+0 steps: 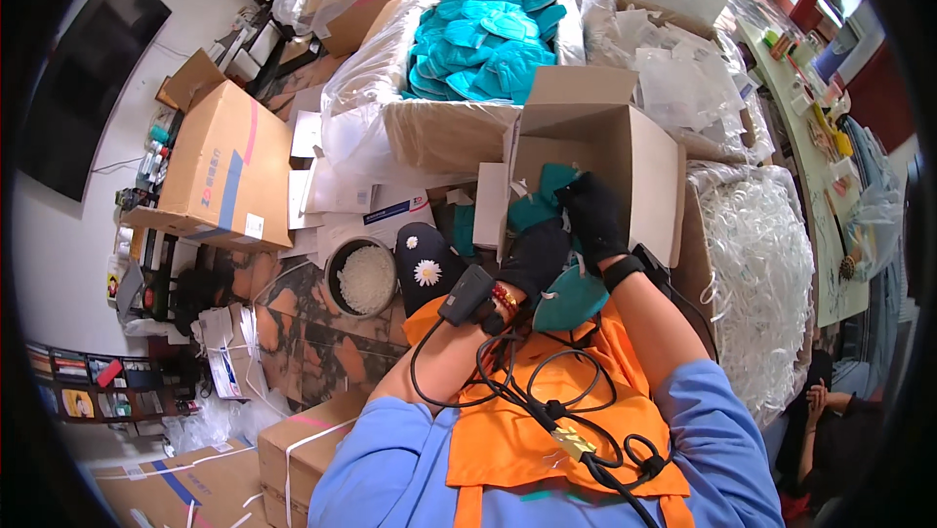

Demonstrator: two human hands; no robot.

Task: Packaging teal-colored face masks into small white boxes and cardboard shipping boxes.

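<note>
Both my hands wear black gloves and meet at the mouth of an open cardboard box. My left hand is closed at the lower edge of a teal cup-shaped face mask, its fingertips partly hidden. With curled fingers, my right hand pinches the same mask's right side. Behind it, inside the box, is another teal face mask. A further teal mask rests against my orange apron, just below my hands. Cables run from the device on my left wrist across the apron.
Beyond the box stands a plastic-lined carton heaped with teal masks. Cartons of clear plastic and white strips flank the right. A bowl of white pieces sits left of my knee. A person's hand shows far right.
</note>
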